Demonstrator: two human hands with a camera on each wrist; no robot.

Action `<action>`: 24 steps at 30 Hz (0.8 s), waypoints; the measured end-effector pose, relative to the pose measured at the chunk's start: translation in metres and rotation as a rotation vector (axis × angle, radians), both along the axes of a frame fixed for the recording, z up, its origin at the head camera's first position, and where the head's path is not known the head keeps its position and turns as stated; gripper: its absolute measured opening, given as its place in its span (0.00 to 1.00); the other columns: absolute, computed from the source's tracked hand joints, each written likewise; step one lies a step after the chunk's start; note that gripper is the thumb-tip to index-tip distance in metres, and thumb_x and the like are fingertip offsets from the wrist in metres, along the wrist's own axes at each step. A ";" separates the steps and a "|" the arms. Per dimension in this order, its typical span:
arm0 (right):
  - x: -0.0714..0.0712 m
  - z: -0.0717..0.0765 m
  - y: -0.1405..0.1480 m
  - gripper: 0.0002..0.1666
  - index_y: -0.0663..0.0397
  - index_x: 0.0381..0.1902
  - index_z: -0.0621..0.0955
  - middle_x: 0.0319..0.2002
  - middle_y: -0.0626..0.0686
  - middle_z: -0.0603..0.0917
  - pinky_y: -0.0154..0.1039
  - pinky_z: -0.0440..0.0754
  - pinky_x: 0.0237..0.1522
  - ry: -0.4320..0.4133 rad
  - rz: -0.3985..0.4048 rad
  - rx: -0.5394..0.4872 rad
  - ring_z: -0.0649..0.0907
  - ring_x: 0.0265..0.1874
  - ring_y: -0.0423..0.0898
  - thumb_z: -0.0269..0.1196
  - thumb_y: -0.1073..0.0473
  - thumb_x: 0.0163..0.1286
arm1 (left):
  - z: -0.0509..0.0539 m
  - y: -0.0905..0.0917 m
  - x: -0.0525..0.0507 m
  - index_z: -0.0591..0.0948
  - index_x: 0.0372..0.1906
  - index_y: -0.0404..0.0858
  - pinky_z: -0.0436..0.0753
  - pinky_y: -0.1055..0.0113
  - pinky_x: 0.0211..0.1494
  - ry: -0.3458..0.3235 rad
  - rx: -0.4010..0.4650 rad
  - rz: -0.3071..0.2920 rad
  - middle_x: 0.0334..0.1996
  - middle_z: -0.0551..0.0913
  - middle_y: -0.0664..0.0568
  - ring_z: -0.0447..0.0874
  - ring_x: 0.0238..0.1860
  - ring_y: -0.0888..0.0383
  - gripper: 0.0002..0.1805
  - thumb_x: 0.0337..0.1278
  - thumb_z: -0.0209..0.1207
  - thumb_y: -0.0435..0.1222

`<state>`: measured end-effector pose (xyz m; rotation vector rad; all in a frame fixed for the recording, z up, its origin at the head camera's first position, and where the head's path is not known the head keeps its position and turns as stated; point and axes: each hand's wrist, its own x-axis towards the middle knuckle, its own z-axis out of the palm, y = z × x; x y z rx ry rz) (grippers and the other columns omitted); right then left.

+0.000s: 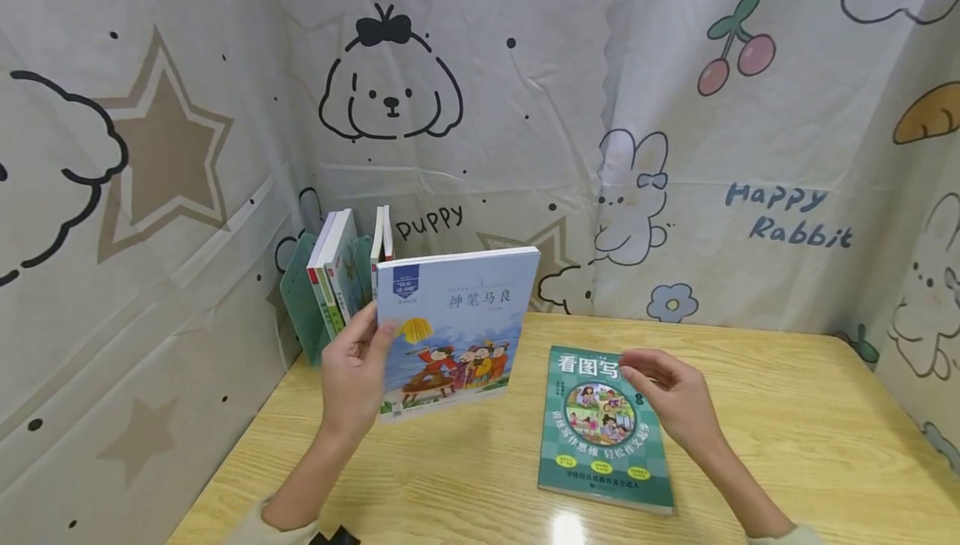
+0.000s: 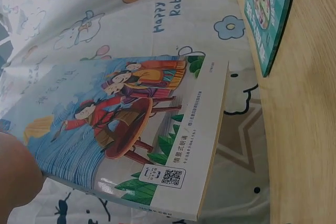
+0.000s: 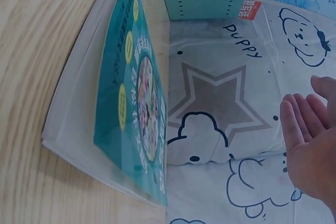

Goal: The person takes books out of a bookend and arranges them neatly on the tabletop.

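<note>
My left hand (image 1: 356, 374) grips a light-blue picture book (image 1: 453, 337) by its left edge, thumb on the front cover. The book is tilted upright above the table, its illustrated cover facing me; the left wrist view shows painted figures by a red table and a QR code near the bottom. A green book (image 1: 603, 453) with a round picture lies face up on the table. Over its upper right corner hovers my right hand (image 1: 678, 399), fingers loosely bent, nothing held. In the right wrist view that hand (image 3: 312, 135) is apart from the green book (image 3: 131, 93).
Several books (image 1: 333, 270) stand upright at the back left, between green bookend plates (image 1: 300, 303). The light wooden table (image 1: 780, 412) meets a patterned cloth (image 1: 487, 137) hanging behind it and along both sides.
</note>
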<state>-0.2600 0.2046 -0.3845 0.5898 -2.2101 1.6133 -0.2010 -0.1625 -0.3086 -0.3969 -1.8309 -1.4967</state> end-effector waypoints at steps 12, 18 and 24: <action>-0.001 0.005 -0.019 0.18 0.70 0.56 0.80 0.50 0.64 0.84 0.32 0.83 0.47 -0.029 0.195 -0.041 0.84 0.48 0.41 0.64 0.69 0.70 | -0.011 0.025 -0.005 0.75 0.63 0.23 0.83 0.71 0.44 -0.089 0.035 -0.145 0.51 0.82 0.32 0.84 0.45 0.62 0.19 0.71 0.53 0.25; 0.002 0.006 -0.027 0.23 0.73 0.60 0.76 0.53 0.69 0.81 0.35 0.82 0.51 -0.089 0.270 -0.051 0.83 0.53 0.52 0.65 0.69 0.69 | -0.015 0.037 -0.006 0.74 0.64 0.22 0.83 0.70 0.47 -0.094 0.071 -0.225 0.54 0.81 0.32 0.83 0.48 0.60 0.19 0.72 0.52 0.25; 0.002 0.004 -0.032 0.23 0.69 0.61 0.77 0.51 0.64 0.84 0.38 0.84 0.49 -0.146 0.270 -0.032 0.85 0.49 0.47 0.65 0.65 0.70 | -0.020 0.048 -0.008 0.73 0.62 0.20 0.83 0.70 0.46 -0.108 0.094 -0.291 0.53 0.80 0.30 0.83 0.48 0.60 0.19 0.71 0.52 0.24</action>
